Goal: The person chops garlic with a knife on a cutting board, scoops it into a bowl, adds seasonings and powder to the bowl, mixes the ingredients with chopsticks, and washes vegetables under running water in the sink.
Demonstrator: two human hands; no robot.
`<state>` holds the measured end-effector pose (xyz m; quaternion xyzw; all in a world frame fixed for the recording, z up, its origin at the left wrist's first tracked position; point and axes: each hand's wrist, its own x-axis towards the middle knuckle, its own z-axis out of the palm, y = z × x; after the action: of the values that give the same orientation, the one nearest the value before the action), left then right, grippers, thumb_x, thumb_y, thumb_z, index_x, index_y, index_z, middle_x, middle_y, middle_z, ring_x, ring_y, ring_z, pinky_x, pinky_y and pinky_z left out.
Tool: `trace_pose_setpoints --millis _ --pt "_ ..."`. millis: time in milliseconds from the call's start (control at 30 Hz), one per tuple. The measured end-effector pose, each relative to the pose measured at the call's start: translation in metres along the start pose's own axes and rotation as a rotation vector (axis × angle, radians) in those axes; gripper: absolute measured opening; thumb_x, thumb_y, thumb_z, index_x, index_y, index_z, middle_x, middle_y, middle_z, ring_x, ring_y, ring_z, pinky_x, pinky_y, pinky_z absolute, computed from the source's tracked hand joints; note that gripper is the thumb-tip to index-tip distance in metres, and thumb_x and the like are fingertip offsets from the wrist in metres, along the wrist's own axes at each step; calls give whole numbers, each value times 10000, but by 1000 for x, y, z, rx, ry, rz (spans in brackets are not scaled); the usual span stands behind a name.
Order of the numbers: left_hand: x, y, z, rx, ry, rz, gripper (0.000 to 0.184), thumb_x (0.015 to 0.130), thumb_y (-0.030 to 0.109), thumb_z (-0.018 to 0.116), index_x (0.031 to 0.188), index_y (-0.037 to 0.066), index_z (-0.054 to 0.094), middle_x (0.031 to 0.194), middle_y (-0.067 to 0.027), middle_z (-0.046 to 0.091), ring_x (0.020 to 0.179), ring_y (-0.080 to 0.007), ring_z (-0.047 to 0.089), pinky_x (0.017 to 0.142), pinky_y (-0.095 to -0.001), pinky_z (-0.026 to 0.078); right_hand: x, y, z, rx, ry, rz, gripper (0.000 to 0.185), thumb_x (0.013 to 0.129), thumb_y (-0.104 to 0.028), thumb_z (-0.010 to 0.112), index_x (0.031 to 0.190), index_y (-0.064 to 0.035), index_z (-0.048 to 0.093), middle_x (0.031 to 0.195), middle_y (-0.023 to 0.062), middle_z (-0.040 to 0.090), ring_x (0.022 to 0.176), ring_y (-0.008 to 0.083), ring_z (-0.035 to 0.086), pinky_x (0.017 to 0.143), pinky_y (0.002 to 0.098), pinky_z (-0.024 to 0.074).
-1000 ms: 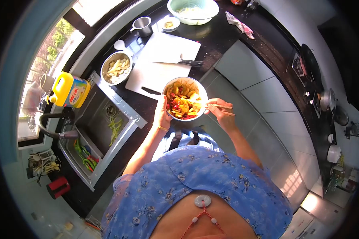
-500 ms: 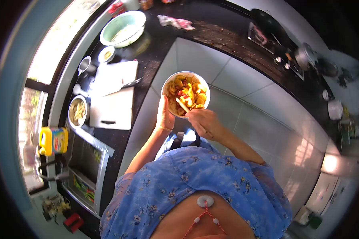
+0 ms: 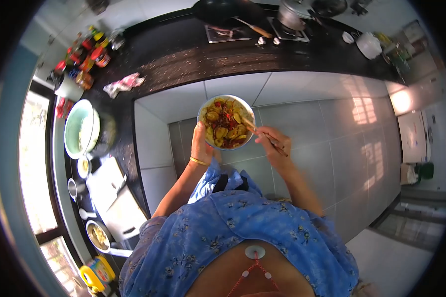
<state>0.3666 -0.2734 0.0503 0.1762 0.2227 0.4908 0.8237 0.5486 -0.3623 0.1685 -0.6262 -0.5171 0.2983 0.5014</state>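
My left hand (image 3: 200,147) is closed on the left side of a white bowl (image 3: 244,105), holding it up in front of my body. Yellow, sauced food slices with red pieces (image 3: 225,129) fill the bowl. A pair of wooden chopsticks (image 3: 253,127) is gripped in my right hand (image 3: 275,143), at the bowl's lower right. Their tips reach over the rim into the food.
A black counter (image 3: 168,62) runs ahead, with a wok (image 3: 228,11) and a pot (image 3: 291,17) on the stove. To the left are a green basin (image 3: 79,129), cutting boards (image 3: 126,215), a bowl of pale pieces (image 3: 98,236) and a yellow jug (image 3: 96,273).
The view has turned right, so the counter items on the left sit lower and the stove is now ahead. My right hand has moved right, and the chopsticks now point up to the left.
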Motion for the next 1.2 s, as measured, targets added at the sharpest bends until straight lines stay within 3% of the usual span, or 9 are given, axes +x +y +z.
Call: trace_pose_setpoints --millis 67,267,367,500,600,767,900,1000,1200 --pt "31 -7 13 19 -43 -82 569 927 462 445 1323 58 387 1309 -103 471 1183 -250 481 969 -426 424 15 4 -7 106 47 202 155 854 -103 592 943 11 647 808 89 665 714 103 621 632 214 467" --pt "124 -15 66 152 -85 -221 448 935 407 461 1223 63 466 1150 -78 573 974 -182 611 814 -327 523 89 4 -68 116 133 258 158 869 -114 594 944 12 651 803 50 645 686 87 583 595 206 448" --pt "178 -22 99 174 -93 -299 439 933 400 473 1210 59 475 1131 -78 579 998 -181 598 829 -325 515 156 -16 -118 -1 201 123 156 859 -93 582 929 29 649 824 80 655 700 128 611 656 244 486" --pt "230 -48 135 230 -159 -464 445 918 410 504 1194 61 492 1144 -67 574 1040 -177 566 886 -342 483 208 24 -155 79 254 103 148 862 -90 588 928 27 650 827 76 647 700 122 600 654 239 483" --pt "280 -71 175 187 -132 -589 453 908 415 521 1189 59 501 1158 -67 569 1041 -170 563 891 -338 478 242 29 -191 80 146 311 149 863 -96 596 930 25 651 817 77 643 716 128 600 649 236 477" --pt "330 -147 201 223 -190 -718 455 896 424 535 1187 75 515 1108 -54 604 942 -164 629 666 -269 552 200 33 -242 -13 345 254 110 847 -73 617 911 2 663 832 75 659 747 132 615 641 244 478" --pt "377 -211 266 196 -124 -738 447 897 418 536 1192 83 513 1127 -52 597 975 -165 619 716 -281 551 215 26 -314 -147 294 302 105 837 -64 629 915 -7 668 829 88 664 758 136 622 660 247 487" --pt "390 -266 297 166 -198 -739 469 915 393 513 1241 59 473 1196 -66 561 1069 -182 572 877 -329 500 209 72 -354 -190 216 315 114 838 -68 629 929 -13 670 820 100 664 758 143 624 674 250 492" --pt "420 -362 401 90 -243 -721 486 947 378 450 1286 32 421 1251 -92 521 1139 -198 519 964 -340 444 261 139 -509 -63 447 206 124 862 -56 597 944 14 656 847 90 664 760 148 623 691 267 499"
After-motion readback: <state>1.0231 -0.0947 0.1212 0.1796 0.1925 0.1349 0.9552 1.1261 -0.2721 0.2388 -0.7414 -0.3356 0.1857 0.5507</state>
